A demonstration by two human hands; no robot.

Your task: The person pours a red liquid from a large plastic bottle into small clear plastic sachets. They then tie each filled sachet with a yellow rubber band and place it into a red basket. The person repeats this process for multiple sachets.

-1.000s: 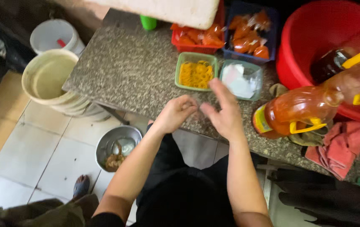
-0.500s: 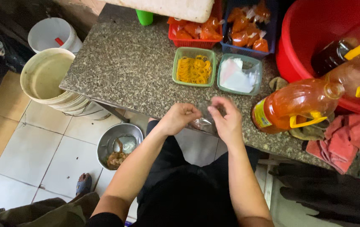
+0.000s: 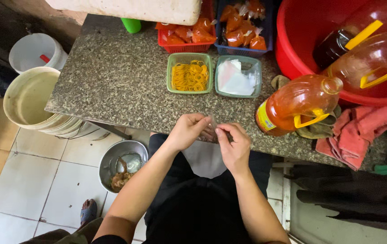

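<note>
Seen from above, a person's two bare forearms reach forward to the near edge of a speckled granite counter (image 3: 112,77). The left hand (image 3: 188,131) and right hand (image 3: 234,144) meet there, fingertips pinched on a small clear plastic bag (image 3: 211,132) held between them; both hands are narrowly closed around it, and the bag is thin and hard to make out.

Below the left arm, on the tiled floor, sits a metal bowl (image 3: 123,165) with brownish scraps inside.

Just beyond the hands, two green tubs stand side by side: the left tub (image 3: 189,72) holds yellow rubber bands, the right tub (image 3: 238,77) holds clear plastic bags. To the right of the hands, a large bottle of amber oil (image 3: 297,104) lies on its side, with a pink cloth (image 3: 360,131) near it.

Farther back, a red basket (image 3: 184,34) and a blue basket (image 3: 245,27) hold small sealed bags of orange sauce. At far right, a big red basin (image 3: 311,40) contains two more bottles. At left, off the counter, are a cream bucket (image 3: 31,97) and a white bucket (image 3: 35,52).
</note>
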